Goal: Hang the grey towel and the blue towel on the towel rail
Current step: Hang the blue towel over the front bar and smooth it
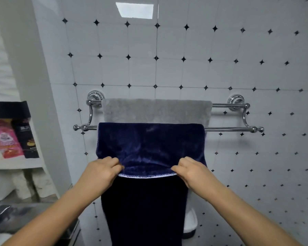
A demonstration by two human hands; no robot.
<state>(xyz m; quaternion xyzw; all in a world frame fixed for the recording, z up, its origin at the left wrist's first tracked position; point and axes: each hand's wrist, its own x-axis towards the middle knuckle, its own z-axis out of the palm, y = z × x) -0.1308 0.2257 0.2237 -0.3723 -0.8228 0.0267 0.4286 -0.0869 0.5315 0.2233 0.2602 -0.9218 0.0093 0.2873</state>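
Grey towel (156, 110) draped over rear bar of towel rail (228, 129). Blue towel (149, 144) over front bar. Left hand (101, 170), right hand (188, 170): fingers pinched on blue towel's front hem. Step: levelling drape. Next: likely even pull downward, then release.

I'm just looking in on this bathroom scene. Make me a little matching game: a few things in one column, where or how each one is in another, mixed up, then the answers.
Things
1. grey towel
2. blue towel
3. left hand
4. pink packet

Places or states
A. on the shelf at the left
B. draped over the front bar of the towel rail
C. pinching the blue towel's stitched hem
D. draped over the back bar, nearer the wall

Pairs: 1-D, 2-B, 3-C, 4-A
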